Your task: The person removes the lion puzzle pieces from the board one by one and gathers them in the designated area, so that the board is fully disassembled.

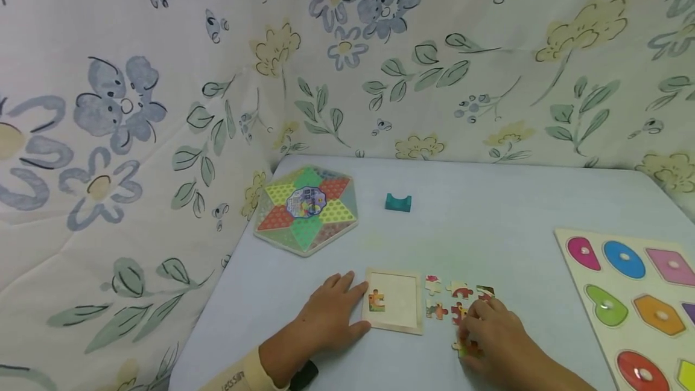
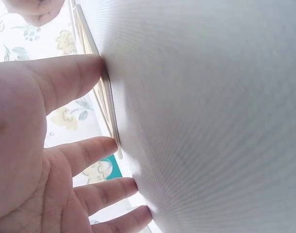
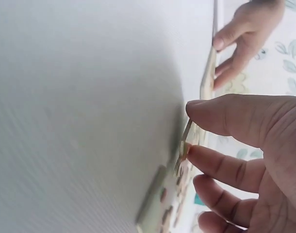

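Note:
A square wooden puzzle tray (image 1: 399, 300) lies on the table, with one jigsaw piece (image 1: 376, 301) in it at the left side. My left hand (image 1: 336, 312) has its fingers spread, the thumb and a fingertip touching the tray's left edge. Right of the tray, several loose pieces (image 1: 437, 309) lie in rough rows. At the near right of these is my right hand (image 1: 491, 336). Between its thumb and index finger it pinches a thin jigsaw piece (image 3: 183, 148), seen edge-on in the right wrist view. From the head view, the hand partly covers the pieces under it.
A hexagonal Chinese checkers board (image 1: 306, 210) lies at the back left. Near it sits a small teal block (image 1: 399, 203) with a curved notch. A knobbed shape board (image 1: 613, 318) occupies the right side. Flowered cloth (image 1: 434, 77) hangs behind the table and along its left.

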{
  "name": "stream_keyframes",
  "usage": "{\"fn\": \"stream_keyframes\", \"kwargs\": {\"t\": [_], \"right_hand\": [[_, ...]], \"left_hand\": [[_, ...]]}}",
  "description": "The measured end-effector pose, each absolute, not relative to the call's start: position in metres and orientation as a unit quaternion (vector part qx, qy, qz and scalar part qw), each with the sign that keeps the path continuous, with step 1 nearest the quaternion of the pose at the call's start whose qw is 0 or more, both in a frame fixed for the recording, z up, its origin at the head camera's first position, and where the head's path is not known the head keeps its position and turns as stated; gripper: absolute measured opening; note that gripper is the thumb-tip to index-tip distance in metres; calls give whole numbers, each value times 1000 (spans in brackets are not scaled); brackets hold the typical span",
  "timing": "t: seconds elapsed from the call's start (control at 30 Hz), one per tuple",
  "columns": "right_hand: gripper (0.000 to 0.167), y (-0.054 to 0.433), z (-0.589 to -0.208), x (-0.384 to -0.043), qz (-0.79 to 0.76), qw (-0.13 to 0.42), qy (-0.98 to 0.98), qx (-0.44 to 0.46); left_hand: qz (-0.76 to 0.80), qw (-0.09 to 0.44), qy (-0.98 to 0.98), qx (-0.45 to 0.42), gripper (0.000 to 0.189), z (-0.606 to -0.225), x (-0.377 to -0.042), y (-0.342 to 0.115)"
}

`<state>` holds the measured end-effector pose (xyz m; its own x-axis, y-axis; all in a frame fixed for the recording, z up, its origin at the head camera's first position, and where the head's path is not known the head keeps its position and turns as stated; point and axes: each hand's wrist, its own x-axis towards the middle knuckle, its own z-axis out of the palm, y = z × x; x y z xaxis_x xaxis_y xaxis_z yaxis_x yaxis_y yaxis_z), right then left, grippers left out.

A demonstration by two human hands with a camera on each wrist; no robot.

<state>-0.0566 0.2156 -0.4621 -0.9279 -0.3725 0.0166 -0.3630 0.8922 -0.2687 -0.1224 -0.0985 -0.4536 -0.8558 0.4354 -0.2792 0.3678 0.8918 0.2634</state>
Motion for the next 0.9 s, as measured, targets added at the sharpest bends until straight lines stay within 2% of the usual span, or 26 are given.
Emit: {"fn": "stream_keyframes", "kwargs": {"t": [0.4, 0.6, 0.67, 0.8, 0.9], "right_hand": [[31, 205, -461, -61, -119, 21, 974, -191], [38, 194, -451, -71, -138, -62, 964, -217], [39, 186, -448, -78, -136, -70, 961, -231], [38, 164, -443, -95, -139, -29, 963, -229], [43, 146, -444, -107, -141, 12, 966, -216]], "left_hand": [[101, 169, 958, 208, 74, -453, -122, -105], [94, 167, 958, 215, 74, -454, -123, -106], [94, 166, 958, 215, 74, -454, -123, -105], [95, 164, 958, 213, 74, -454, -123, -103], [97, 163, 958, 214, 74, -455, -123, -101]]}}
